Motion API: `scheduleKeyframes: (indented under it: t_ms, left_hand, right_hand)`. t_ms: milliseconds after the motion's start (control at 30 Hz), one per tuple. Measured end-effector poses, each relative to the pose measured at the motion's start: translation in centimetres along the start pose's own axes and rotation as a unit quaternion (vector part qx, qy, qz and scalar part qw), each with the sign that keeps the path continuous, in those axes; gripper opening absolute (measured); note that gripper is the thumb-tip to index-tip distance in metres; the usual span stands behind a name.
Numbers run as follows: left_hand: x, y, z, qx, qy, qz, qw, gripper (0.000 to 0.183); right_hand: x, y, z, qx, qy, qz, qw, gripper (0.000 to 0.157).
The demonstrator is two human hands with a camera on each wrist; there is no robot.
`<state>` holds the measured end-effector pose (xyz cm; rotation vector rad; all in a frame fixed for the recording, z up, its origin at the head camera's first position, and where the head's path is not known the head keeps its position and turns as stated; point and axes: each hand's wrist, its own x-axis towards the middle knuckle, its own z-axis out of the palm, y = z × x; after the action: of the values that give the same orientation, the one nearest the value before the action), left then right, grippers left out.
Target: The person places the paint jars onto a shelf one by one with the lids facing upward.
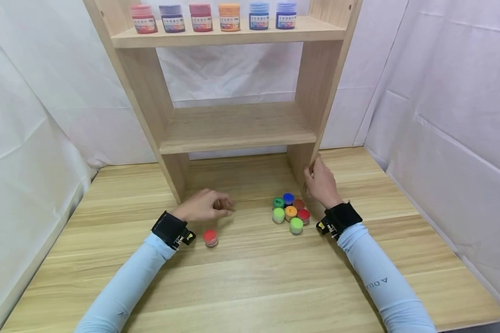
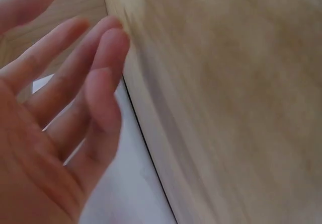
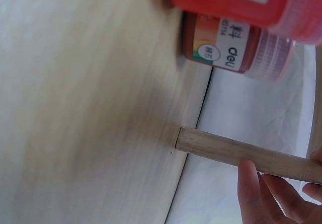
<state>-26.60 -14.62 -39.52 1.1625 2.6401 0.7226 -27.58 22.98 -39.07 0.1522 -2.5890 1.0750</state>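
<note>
My left hand [image 1: 204, 205] hovers low by the foot of the wooden shelf's left side, with loosely bent fingers and nothing in its grasp. In the left wrist view its fingers [image 2: 65, 88] are spread a little, palm showing. A small red-lidded paint jar [image 1: 210, 238] stands near it on the table. At the other side, my right hand [image 1: 321, 181] holds the front edge of the wooden shelf's right side panel [image 3: 226, 151] near its bottom, fingers on the outer face and thumb partly hidden. Several small paint jars [image 1: 290, 212] with green, blue, orange, red and brown lids cluster left of that hand.
The wooden shelf [image 1: 237, 132] stands at the back of the table [image 1: 241, 286]. On its upper board is a row of paint jars [image 1: 229, 18]. White cloth [image 1: 450, 92] hangs behind and at both sides.
</note>
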Motion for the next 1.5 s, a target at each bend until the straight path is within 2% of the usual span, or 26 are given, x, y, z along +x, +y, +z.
scheduleKeyframes:
  t_ms: [67, 133, 233, 300, 567, 733, 833, 1033, 1167, 1267, 1367, 1500]
  left_hand:
    - [-0.3, 0.0, -0.3, -0.029, -0.035, -0.004, 0.9989, 0.014]
    - [-0.6, 0.0, -0.5, -0.069, -0.083, -0.012, 0.9941, 0.014]
    - [-0.9, 0.2, -0.9, -0.130, -0.152, -0.023, 0.9795, 0.019]
    - [-1.0, 0.2, -1.0, -0.157, -0.184, -0.023, 0.9700, 0.022]
    - [-1.2, 0.4, -1.0, -0.207, -0.241, -0.011, 0.9480, 0.030]
    - [-1.5, 0.1, -1.5, -0.249, -0.253, -0.018, 0.9349, 0.034]
    - [-1.7, -0.1, -1.7, -0.241, -0.248, -0.025, 0.9380, 0.031]
    - [-1.6, -0.1, -1.5, -0.199, -0.209, -0.037, 0.9568, 0.014]
    - [-1.1, -0.2, -1.3, -0.126, -0.136, -0.029, 0.9822, 0.007]
    - [-0.7, -0.4, -1.1, -0.067, -0.069, -0.035, 0.9947, 0.007]
    - [-0.3, -0.5, -0.9, -0.052, -0.024, -0.053, 0.9969, 0.008]
    - [-0.1, -0.5, -0.8, -0.058, 0.006, -0.070, 0.9958, 0.007]
  right_hand:
    - [0.0, 0.0, 0.1, -0.002, 0.000, 0.000, 1.000, 0.055]
    - [0.1, -0.1, 0.1, -0.005, 0.001, -0.001, 1.000, 0.055]
    - [0.1, -0.1, 0.1, -0.009, 0.003, 0.000, 1.000, 0.054]
    - [0.1, 0.0, 0.1, -0.009, 0.003, 0.000, 1.000, 0.054]
    - [0.1, 0.1, 0.1, -0.007, 0.004, -0.003, 1.000, 0.054]
    - [0.2, 0.0, 0.1, 0.000, 0.003, -0.004, 1.000, 0.055]
    - [0.2, -0.1, 0.1, -0.003, 0.002, -0.004, 1.000, 0.055]
    - [0.0, 0.0, 0.1, -0.002, 0.001, 0.000, 1.000, 0.055]
    - [0.0, 0.0, 0.1, -0.003, 0.000, 0.001, 1.000, 0.055]
    - [0.0, 0.0, 0.1, -0.001, -0.001, 0.000, 1.000, 0.056]
    - [0.0, -0.1, 0.0, 0.002, 0.002, -0.003, 1.000, 0.055]
    - [0.1, -0.2, 0.1, 0.002, 0.004, -0.007, 1.000, 0.054]
